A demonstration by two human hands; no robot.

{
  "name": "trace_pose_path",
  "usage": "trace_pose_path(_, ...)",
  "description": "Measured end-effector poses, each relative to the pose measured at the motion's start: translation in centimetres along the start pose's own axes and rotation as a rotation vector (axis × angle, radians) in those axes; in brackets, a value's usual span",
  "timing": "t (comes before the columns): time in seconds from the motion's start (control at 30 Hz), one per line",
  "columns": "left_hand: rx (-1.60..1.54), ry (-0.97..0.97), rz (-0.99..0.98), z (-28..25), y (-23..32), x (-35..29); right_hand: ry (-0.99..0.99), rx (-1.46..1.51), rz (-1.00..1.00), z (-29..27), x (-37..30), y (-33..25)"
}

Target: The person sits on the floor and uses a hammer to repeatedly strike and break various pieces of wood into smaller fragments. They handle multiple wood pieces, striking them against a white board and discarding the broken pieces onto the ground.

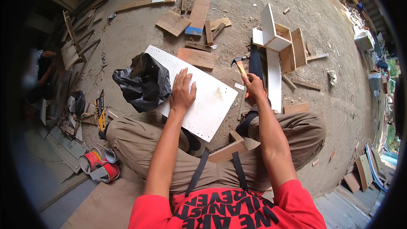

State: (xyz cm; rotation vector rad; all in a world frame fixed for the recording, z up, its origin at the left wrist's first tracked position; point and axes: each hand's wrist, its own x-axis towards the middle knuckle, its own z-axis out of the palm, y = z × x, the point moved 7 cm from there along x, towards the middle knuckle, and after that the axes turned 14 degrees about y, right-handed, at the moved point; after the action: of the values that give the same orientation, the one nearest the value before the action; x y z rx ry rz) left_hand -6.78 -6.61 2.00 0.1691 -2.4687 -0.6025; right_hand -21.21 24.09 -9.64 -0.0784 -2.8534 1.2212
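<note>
My left hand point(182, 90) lies flat with fingers stretched on a white board point(207, 106), which has small holes or nail marks along its edges. Next to that hand, a crumpled black plastic bag point(142, 82) rests over the board's left side. My right hand point(254, 86) is wrapped round the wooden handle of a claw hammer point(240, 64), its metal head pointing away from me, off the board's right edge. Just beyond the right hand lies a handsaw point(255, 65) with a dark blade, partly hidden by the hand and forearm.
A wood and white box-like piece point(282, 44) stands at the far right. Planks point(200, 8) and offcuts point(197, 58) litter the dirt floor ahead. Red cans point(109, 171) and a yellow-black saw point(100, 110) sit at my left. A wood block point(229, 152) lies between my legs.
</note>
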Motion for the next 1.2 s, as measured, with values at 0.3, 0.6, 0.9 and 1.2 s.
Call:
trace_pose_path(0.3, 0.0, -0.056, -0.055, -0.1, 0.1, 0.0, -0.026, -0.191, -0.25, 8.8, 2.3, 1.9)
trace_pose_path(0.6, -0.019, -0.113, -0.133, -0.1, -0.9, -0.2, -0.066, 0.308, -0.2, 24.0, 13.0, -12.9)
trace_pose_path(0.9, -0.023, -0.145, -0.146, 0.2, -1.1, 0.5, 0.06, 0.171, 0.486, 37.0, 20.4, -13.0)
trace_pose_path(1.2, -0.024, -0.116, -0.131, -0.1, -1.1, 0.3, 0.226, 0.302, 0.34, 31.9, 23.9, -16.9)
